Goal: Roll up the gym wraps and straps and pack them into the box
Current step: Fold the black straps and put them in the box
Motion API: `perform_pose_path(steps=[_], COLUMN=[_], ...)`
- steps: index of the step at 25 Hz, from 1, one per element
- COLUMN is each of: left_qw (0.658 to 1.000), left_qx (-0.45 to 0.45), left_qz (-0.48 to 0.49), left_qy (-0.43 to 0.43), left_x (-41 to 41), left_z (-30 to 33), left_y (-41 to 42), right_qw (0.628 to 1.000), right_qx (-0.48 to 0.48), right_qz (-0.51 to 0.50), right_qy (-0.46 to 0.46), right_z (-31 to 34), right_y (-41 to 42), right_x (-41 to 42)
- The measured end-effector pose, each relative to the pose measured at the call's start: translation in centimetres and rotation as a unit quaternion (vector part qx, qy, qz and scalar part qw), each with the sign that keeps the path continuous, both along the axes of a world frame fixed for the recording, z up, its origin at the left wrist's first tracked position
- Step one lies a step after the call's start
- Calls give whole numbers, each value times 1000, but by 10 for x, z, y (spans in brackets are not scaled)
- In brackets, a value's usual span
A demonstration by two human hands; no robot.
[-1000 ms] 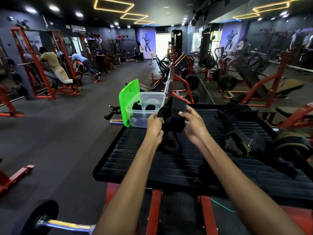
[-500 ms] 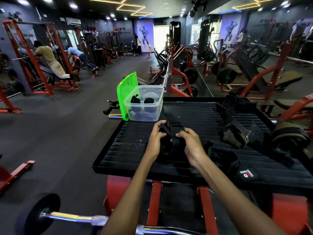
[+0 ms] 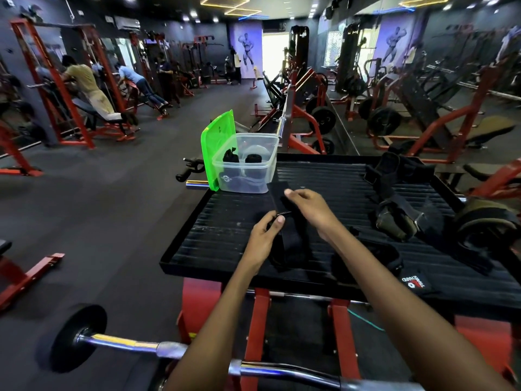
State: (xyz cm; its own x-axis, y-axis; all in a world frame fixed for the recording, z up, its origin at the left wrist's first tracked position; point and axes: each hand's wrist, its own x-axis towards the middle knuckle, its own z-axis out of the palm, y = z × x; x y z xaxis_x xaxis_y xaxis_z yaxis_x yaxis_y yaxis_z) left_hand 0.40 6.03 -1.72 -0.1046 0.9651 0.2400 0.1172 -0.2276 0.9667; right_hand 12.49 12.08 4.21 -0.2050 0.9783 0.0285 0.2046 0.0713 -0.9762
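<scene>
Left hand (image 3: 265, 232) pinches the near end of the black strap (image 3: 284, 221)

The strap's long axis runs from the pinch up the frame towards the box (image 3: 245, 165), lying flat on the ribbed platform (image 3: 225, 235); the right hand (image 3: 310, 204), fingers loosely curled and holding nothing, hovers over its far end, nearer the box

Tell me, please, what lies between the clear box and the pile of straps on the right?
Only bare ribbed black platform lies between the clear box and the pile of straps, per the head view.
</scene>
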Motion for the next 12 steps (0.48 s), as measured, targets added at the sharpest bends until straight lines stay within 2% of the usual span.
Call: perform_pose_path(steps=[2, 4, 8, 12], left_qw=[1000, 1000, 997, 995], left_qx=[-12, -21, -52, -36], left_qz=[0, 6, 19, 8], left_qy=[-13, -20, -48, -88], left_x=[1, -2, -3, -5], left_z=[1, -2, -9, -6], left_y=[0, 1, 4, 7], right_qw=[997, 995, 993, 984], right_qx=[-36, -53, -6, 61], right_qz=[59, 61, 22, -15], right_qy=[16, 57, 120, 169], right_z=[11, 18, 31, 41], right_y=[10, 16, 22, 28], right_x=[-2, -3, -8, -12])
